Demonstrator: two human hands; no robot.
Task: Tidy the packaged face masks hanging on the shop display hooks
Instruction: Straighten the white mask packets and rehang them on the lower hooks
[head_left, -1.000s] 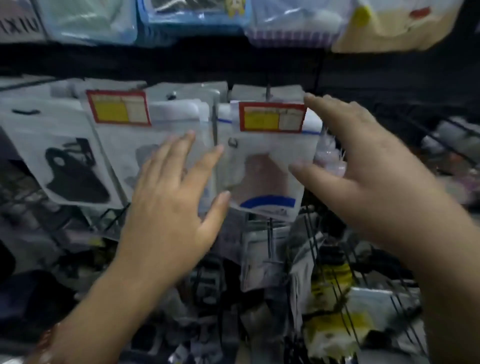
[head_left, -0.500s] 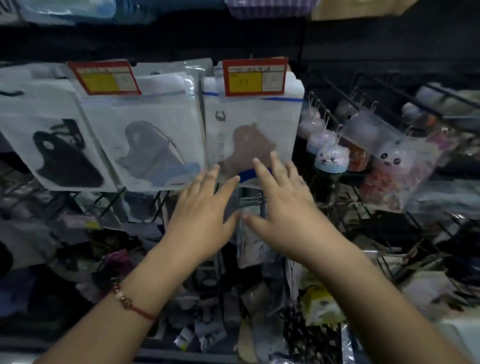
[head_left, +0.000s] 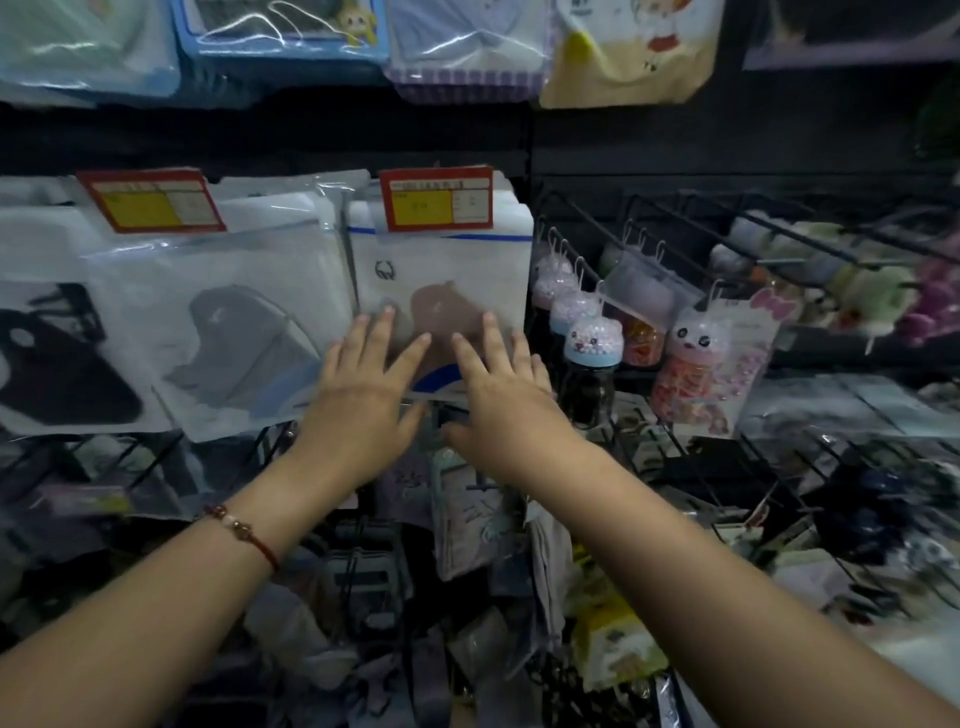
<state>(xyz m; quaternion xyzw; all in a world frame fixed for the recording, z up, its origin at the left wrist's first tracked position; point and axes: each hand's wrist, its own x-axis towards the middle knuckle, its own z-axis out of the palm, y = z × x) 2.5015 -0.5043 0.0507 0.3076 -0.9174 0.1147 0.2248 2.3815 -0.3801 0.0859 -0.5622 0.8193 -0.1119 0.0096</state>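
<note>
The left hand (head_left: 358, 387) is lying flat with its fingers spread wide, and it is pressing on the lower left part of the brown face mask packet (head_left: 441, 306). It is not gripping anything. The right hand (head_left: 501, 395) is also flat and wide open, with the fingers fanned out, and it is pressing on the lower right part of the same packet. The two hands are close beside each other, thumbs pointing inward, but the thumbs are not touching. A red bead bracelet (head_left: 241, 532) is sitting on the left wrist.

The brown mask packet is hanging in front of other packets under a red and yellow price tag (head_left: 436, 200). Just to its left, the grey face mask packet (head_left: 234, 332) is hanging a little tilted under a second price tag (head_left: 150, 200), and further left the black face mask packet (head_left: 57, 358) is hanging too. To the right of the hands, small animal-shaped bottles of beads (head_left: 592, 343) are hanging on wire hooks (head_left: 675, 244). Below the arms, many other packets are lying mixed together, too blurred to name.
</note>
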